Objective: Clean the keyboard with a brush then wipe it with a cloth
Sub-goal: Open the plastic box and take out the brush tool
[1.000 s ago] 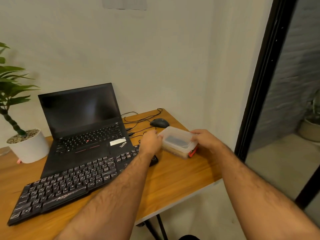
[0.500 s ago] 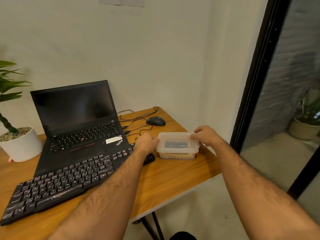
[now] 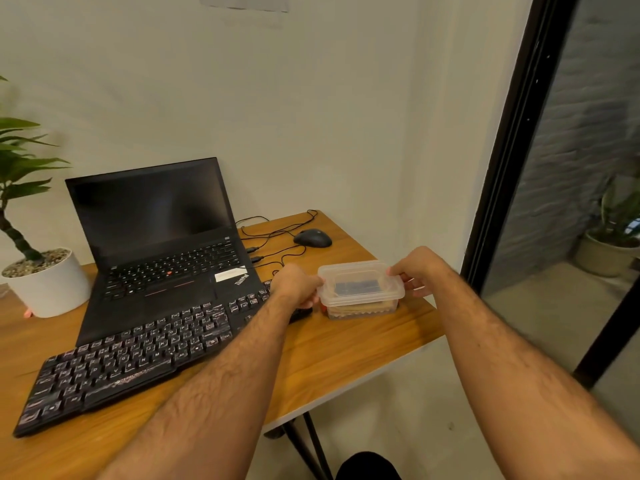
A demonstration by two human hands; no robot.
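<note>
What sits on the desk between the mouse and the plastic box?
In the head view, only bare wood and a loop of black cable lie between the mouse and the box.

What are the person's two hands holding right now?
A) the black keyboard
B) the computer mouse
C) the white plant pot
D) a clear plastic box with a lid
D: the left hand and right hand grip opposite ends of the clear plastic box on the table, beside the keyboard.
</note>
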